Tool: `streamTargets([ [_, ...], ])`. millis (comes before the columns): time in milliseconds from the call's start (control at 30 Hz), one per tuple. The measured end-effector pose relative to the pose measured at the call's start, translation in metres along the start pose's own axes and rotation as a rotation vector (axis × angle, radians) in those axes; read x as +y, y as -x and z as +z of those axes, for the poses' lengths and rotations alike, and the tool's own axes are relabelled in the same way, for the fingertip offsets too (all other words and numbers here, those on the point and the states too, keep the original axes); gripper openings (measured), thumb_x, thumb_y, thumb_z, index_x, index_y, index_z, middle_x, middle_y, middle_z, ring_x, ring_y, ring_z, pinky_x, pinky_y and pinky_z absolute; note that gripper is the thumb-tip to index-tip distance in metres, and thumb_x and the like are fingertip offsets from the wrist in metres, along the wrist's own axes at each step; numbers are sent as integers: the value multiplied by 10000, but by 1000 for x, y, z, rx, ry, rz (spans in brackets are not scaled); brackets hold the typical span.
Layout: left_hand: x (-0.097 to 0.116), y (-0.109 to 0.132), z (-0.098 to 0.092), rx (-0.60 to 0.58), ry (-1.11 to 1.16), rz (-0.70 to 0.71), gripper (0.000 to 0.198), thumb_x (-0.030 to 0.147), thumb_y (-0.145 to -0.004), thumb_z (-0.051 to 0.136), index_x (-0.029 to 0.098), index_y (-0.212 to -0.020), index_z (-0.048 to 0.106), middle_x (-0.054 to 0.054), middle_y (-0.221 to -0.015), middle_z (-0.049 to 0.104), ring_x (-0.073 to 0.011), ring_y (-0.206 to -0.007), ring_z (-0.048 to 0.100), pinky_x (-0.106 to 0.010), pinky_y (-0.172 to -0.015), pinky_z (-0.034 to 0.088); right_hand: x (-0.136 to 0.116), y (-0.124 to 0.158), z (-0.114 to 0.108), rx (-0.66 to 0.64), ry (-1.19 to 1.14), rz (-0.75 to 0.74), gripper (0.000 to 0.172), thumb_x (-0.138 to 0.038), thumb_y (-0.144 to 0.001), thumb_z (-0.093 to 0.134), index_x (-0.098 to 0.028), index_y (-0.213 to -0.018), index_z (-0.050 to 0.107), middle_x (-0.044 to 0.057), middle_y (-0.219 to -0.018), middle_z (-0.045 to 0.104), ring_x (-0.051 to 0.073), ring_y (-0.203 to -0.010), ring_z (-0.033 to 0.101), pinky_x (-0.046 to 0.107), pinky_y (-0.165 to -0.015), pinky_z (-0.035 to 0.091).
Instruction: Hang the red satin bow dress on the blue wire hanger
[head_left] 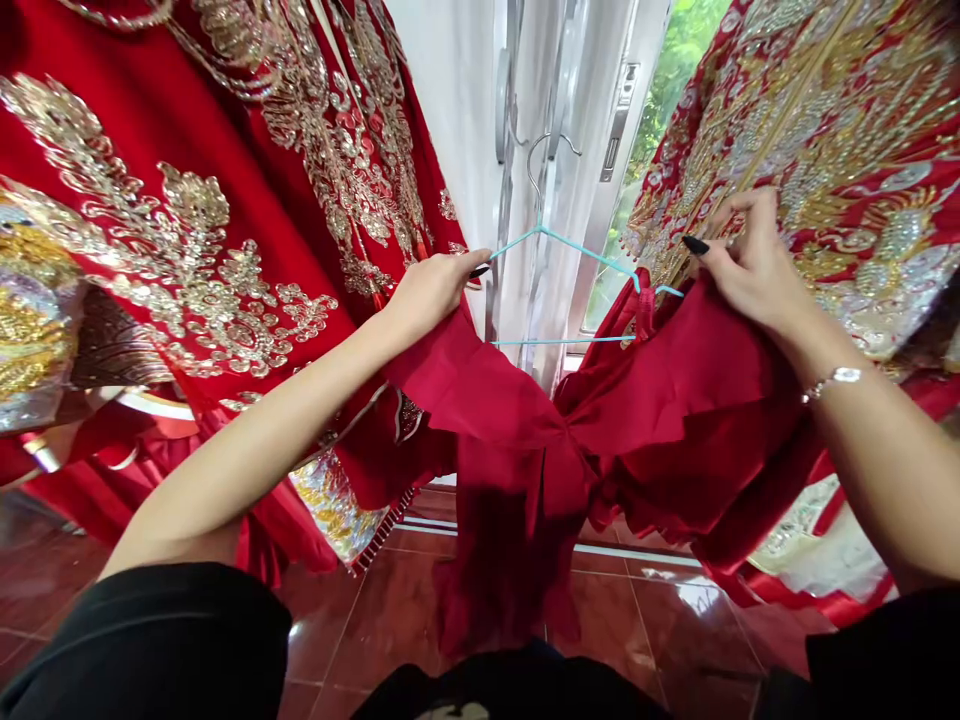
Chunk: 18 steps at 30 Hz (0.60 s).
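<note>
A plain dark red dress [510, 400] hangs in front of me on a thin light-blue hanger [592, 256], whose metal hook points up near the white window frame. My left hand [435, 290] is closed on the dress's left shoulder, beside the hanger's left end. On the right, my right hand [754, 260] is raised at the dress's other shoulder, thumb and fingers bent together; the red cloth lies just under it. A loop of red strap hangs at the hanger's right end. The fingertips of my left hand are partly hidden behind the cloth.
Red garments with gold embroidery [202, 230] hang on the left. Another heavily beaded red and gold garment [847, 150] hangs on the right. Behind the hanger stand white folding door panels [457, 90] and a window with greenery. Below is a glossy red tiled floor [397, 610].
</note>
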<state>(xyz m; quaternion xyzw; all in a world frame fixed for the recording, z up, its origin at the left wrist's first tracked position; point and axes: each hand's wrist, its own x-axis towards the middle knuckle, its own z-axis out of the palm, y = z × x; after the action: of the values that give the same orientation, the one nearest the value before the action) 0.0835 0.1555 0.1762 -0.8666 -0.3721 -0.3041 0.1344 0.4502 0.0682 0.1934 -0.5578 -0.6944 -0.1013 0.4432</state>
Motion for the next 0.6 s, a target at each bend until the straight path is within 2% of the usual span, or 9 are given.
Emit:
streamTargets([
  [100, -1, 1, -4, 10, -33, 4, 540, 66, -902, 401, 190, -1385, 607, -133, -1056, 735, -268, -967, 712, -377, -786, 542, -19, -18, 3, -99, -26, -111, 294, -331, -967, 593, -237, -1158, 389, -8, -865, 538, 90, -613, 514, 284, -639, 405],
  [267, -3, 3, 1, 39, -49, 30, 532, 96, -923, 379, 212, -1391, 604, -111, -1046, 735, -254, -960, 707, -374, -810, 553, -70, -31, 32, -287, 3, -313, 348, -321, -937, 604, -249, -1219, 414, 6, -934, 557, 140, -764, 549, 337, -754, 493],
  [333, -4, 4, 2, 54, -35, 37, 503, 130, -952, 356, 219, -1377, 610, -104, -1054, 723, -242, -974, 692, -376, -846, 553, -88, -26, 38, -220, 61, -335, 348, -326, -920, 613, -247, -1220, 457, 52, -1080, 574, 175, -883, 565, 378, -829, 513],
  [433, -1, 11, 2, 78, -10, 14, 502, 155, -955, 365, 212, -1413, 562, -130, -1221, 655, -287, -1143, 617, -458, -987, 508, -100, -8, 38, -5, 155, -252, 340, -301, -952, 520, -259, -1284, 461, 103, -1248, 542, 245, -1097, 543, 460, -943, 498],
  [500, 6, 18, 3, 104, 17, -42, 597, 165, -914, 449, 231, -1507, 438, -147, -1418, 528, -354, -1312, 493, -554, -1109, 401, -98, 8, 41, 77, 240, -170, 408, -301, -945, 505, -275, -1346, 433, 122, -1298, 521, 293, -1204, 496, 534, -1008, 456],
  [600, 25, 32, 10, 141, 58, -143, 807, 161, -842, 532, 266, -1591, 250, -139, -1594, 334, -410, -1465, 297, -635, -1210, 187, -88, 31, 59, 110, 322, -75, 595, -315, -880, 570, -285, -1435, 359, 144, -1433, 432, 361, -1351, 388, 632, -1075, 370],
])
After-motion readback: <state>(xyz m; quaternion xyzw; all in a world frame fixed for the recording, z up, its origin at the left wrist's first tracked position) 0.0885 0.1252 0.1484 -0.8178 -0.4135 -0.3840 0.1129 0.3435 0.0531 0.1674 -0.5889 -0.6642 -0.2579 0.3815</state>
